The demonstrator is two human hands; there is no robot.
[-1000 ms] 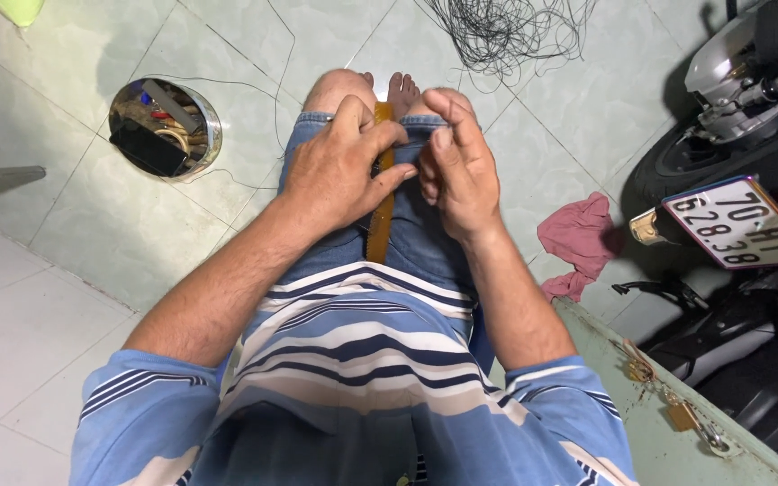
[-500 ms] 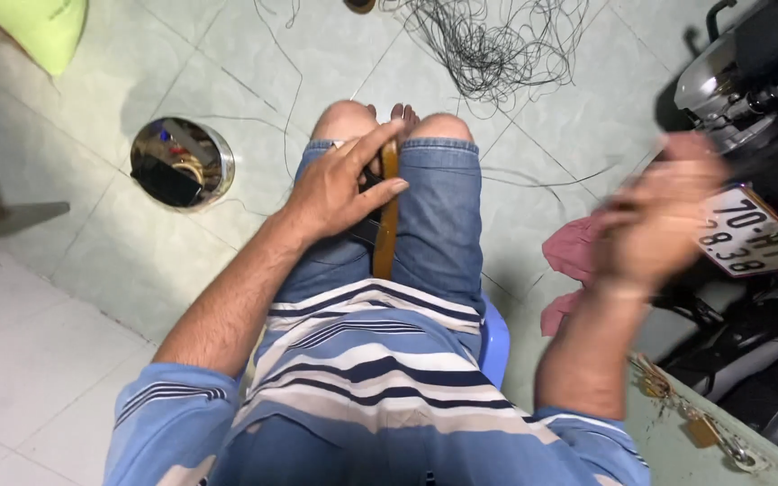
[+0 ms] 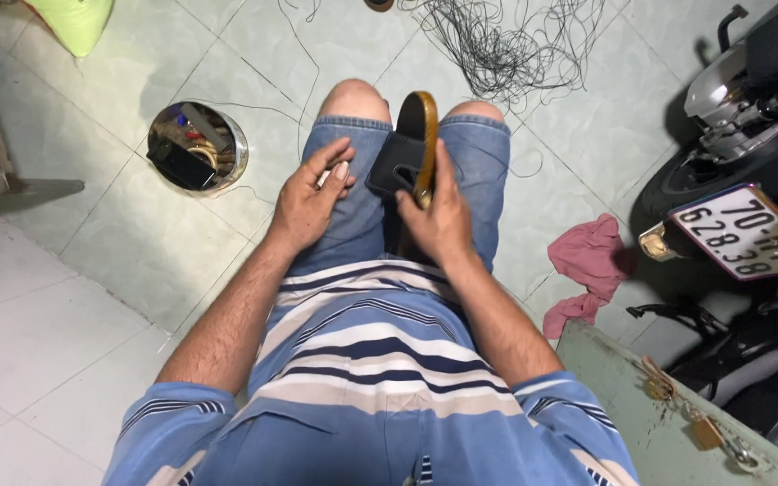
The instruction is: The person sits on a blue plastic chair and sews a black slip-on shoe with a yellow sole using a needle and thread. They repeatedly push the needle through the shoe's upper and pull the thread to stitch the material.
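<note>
Sandal (image 3: 411, 148) stands on edge between the knees, on the lap of the blue shorts (image 3: 362, 216), with the right hand (image 3: 438, 216) closed around its near end, thumb and fingers clamped on sole and strap. The left hand (image 3: 308, 202) rests on the left thigh, fingers spread and holding nothing I can make out (a thread may be there, too fine to tell). It looks like a repair step between grips; the left hand likely needs to rejoin the sandal. Half a second ago the right hand was off to the side near the pink rag (image 3: 592, 261), and the left held the sandal.
</note>
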